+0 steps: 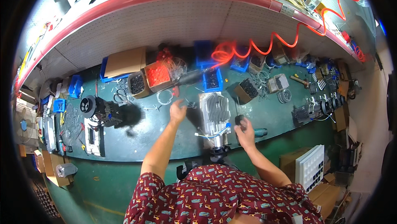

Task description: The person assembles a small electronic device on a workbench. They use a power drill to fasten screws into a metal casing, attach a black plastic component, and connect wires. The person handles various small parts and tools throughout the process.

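A grey finned metal housing [218, 110] stands on the workbench in front of me, with a shaft and a dark round part [219, 151] at its near end. A blue connector on a white cable [225, 129] lies across it. To the left of the housing, my left hand [178, 112] is over the bench with its fingers drawn together; whatever they pinch is too small to make out. My right hand [245, 133], right of the housing, is closed around a teal and black power screwdriver [260, 132]. Its black nose shows beyond my fingers, and the palm hides its middle.
An orange coiled hose [285, 42] hangs across the back. Bins of small parts, including a box of red pieces [157, 75] and a blue bin [212, 80], line the far side. A motor assembly [103, 112] stands left; more motors [316, 109] sit right.
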A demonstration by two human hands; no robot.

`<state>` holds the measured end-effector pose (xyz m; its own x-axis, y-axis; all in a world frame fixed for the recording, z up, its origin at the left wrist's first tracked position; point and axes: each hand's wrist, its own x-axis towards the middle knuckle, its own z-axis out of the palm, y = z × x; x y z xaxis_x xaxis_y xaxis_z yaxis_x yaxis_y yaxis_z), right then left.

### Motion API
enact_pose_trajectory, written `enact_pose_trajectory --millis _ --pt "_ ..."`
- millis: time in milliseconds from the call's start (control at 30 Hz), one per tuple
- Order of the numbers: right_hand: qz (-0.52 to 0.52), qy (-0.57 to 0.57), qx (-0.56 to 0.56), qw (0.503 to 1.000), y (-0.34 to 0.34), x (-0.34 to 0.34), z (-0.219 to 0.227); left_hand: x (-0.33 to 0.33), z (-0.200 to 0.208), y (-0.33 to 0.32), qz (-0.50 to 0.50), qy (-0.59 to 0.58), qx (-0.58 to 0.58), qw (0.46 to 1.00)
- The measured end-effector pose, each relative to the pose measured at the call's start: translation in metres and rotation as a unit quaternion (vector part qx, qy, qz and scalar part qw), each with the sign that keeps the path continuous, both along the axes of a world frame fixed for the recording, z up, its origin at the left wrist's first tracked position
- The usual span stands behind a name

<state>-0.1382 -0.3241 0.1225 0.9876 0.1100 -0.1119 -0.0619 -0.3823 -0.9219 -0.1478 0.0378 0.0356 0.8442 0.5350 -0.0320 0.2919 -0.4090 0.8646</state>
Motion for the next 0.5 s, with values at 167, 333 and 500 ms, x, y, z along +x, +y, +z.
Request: enact_pose_trajectory --millis 167,333,500 --pt "-0.115 0.080 0.004 0.990 -0.075 -0.065 0.008 0.060 0.026 -0.016 0.190 0.040 0.039 0.980" --pt "-0.121 0.052 -0.098 0.986 -0.148 -0.105 -0.036 0.101 -0.057 0.034 0.245 -0.072 -0.075 0.964" --pt "-0.202 0.136 -0.029 0.970 -0.125 -0.116 -0.011 0.101 0.030 0.038 0.234 -0.209 -0.038 0.949"
